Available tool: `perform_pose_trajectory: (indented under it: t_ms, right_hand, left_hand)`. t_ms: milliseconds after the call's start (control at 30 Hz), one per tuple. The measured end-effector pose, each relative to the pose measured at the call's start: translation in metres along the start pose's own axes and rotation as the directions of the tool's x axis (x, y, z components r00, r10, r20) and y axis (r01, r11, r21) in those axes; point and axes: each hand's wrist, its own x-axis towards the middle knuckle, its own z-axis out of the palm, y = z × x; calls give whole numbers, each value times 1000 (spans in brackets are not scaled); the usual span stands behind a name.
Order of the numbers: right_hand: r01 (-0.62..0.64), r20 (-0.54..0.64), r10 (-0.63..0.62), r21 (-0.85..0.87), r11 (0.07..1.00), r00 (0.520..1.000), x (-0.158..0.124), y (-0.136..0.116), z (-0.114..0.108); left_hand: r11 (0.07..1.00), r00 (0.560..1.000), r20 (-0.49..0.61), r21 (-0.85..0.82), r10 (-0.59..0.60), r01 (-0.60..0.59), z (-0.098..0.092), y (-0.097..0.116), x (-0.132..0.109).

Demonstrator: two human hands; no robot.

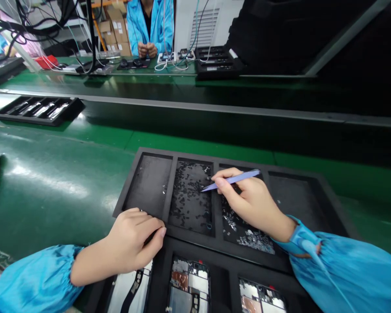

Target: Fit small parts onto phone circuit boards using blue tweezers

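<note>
Slim lavender pointed tweezers (236,177) pinched in my right fingers (227,189); tip just left of the thumb, over small dark flat pieces (189,187) strewn across one compartment of the matte black tray (175,182). Whether the tip grips one: too small to tell. Pieces look crowded, so a loose pinch could catch two or flick one over the divider. Nearer me than those fingers, tiny silvery pieces (254,241) in the next compartment; a dipping knuckle could mix them. My left fingers (146,226) curl at the tray's near edge; cannot tell if they clasp or only rest. A shove there might jolt everything. Below both sets of fingers, opened phone-like assemblies (190,284); a dropped piece could lodge inside.
</note>
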Motion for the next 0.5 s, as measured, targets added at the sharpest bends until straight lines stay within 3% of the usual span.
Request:
perform_pose_trajectory:
  t_ms: [400, 500]
  right_hand:
    - [120, 42, -118, -50, 991, 992, 0, 3, 3]
    - [132, 26, -130, -53, 990, 991, -1, 6, 4]
  left_hand:
    - [998, 999, 17, -34, -45, 46, 1, -1, -2]
    - [963, 980, 36, -182, -195, 198, -1, -3, 0]
